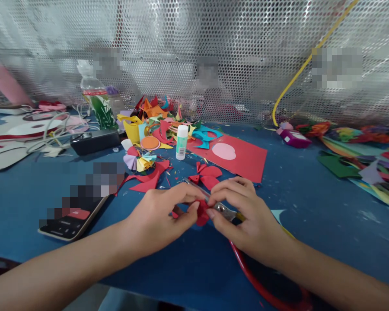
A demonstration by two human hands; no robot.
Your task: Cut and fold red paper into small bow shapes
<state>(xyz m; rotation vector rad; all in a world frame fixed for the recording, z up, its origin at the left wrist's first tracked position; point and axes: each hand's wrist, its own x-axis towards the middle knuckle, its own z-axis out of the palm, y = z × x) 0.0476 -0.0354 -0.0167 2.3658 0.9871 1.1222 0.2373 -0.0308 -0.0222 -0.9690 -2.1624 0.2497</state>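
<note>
Between the fingertips of both hands is a small piece of red paper (202, 214), partly covered by the fingers. My left hand (168, 214) pinches it from the left, thumb and index finger closed. From the other side my right hand (243, 211) pinches its edge, fingertips close to those of the left. Beneath the right hand lie scissors (226, 212), their red handle loop (246, 270) reaching toward the table's front edge. Several red paper petals (210, 172) rest just beyond the hands.
A glue stick (181, 142) stands upright behind the hands. A red paper sheet (251, 157) carries a pink cutout. Paper scraps (155, 112) are heaped near the perforated metal screen (181, 43). On the left are a phone (81, 216), a black box (95, 141) and a bottle (100, 103).
</note>
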